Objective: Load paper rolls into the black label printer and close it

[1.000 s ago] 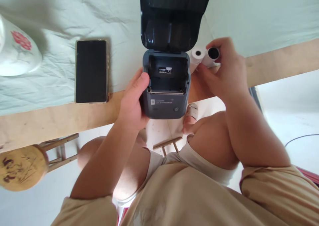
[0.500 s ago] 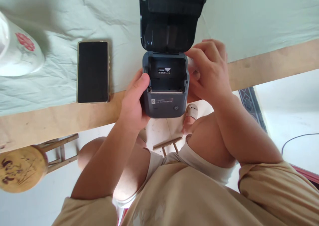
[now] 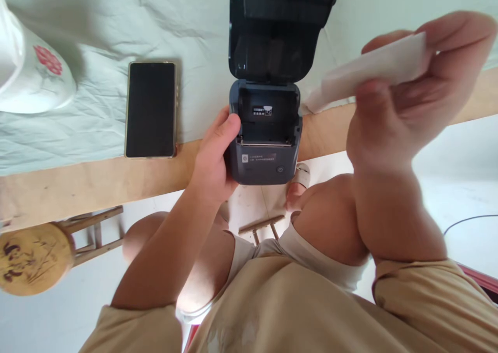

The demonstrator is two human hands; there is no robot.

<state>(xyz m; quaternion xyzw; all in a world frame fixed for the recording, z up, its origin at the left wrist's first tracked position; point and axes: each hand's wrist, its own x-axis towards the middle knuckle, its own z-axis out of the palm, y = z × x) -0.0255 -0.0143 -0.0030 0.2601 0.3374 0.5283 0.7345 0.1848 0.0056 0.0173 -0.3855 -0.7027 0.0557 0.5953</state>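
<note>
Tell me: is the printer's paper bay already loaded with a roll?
No, the printer stands open with an empty bay, and the right hand holds the white roll beside it.

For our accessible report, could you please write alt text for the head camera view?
A person's left hand grips a small dark printer with its lid open at a table edge, while the right hand holds a white paper roll raised beside it. A black phone lies screen-up on the pale cloth.
</note>
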